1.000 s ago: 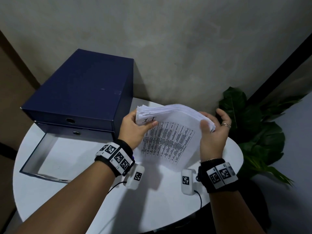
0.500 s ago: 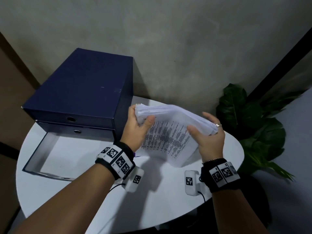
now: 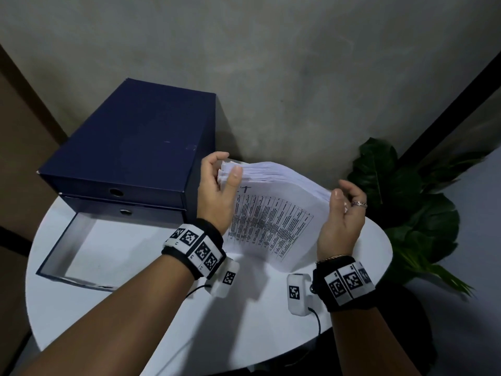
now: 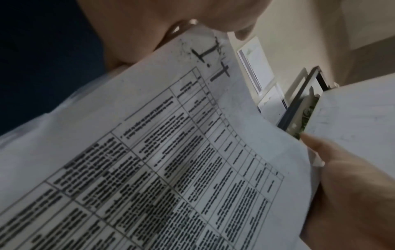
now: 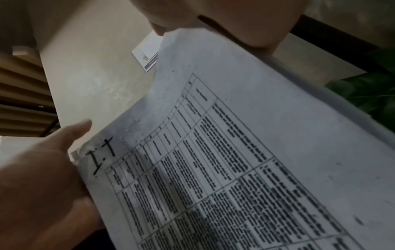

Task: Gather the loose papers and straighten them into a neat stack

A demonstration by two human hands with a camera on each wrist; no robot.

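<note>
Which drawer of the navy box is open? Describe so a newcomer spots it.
On the round white table stands a dark navy two-drawer file box. The lower drawer is pulled out toward the camera, showing a pale interior; the drawer above is closed.

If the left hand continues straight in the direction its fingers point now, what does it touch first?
Probably the wall. The left hand grips the papers and points up and away, just right of the blue box; depth is unclear, so the box corner might come first.

papers [image 3: 273, 221]: thin white paper, matt, printed in black
table [image 3: 130, 299]: smooth white top, slight sheen
box [image 3: 130, 147], left of the papers: matt navy board, metal ring pulls
wall [image 3: 271, 63], behind the papers: rough matt plaster
</note>
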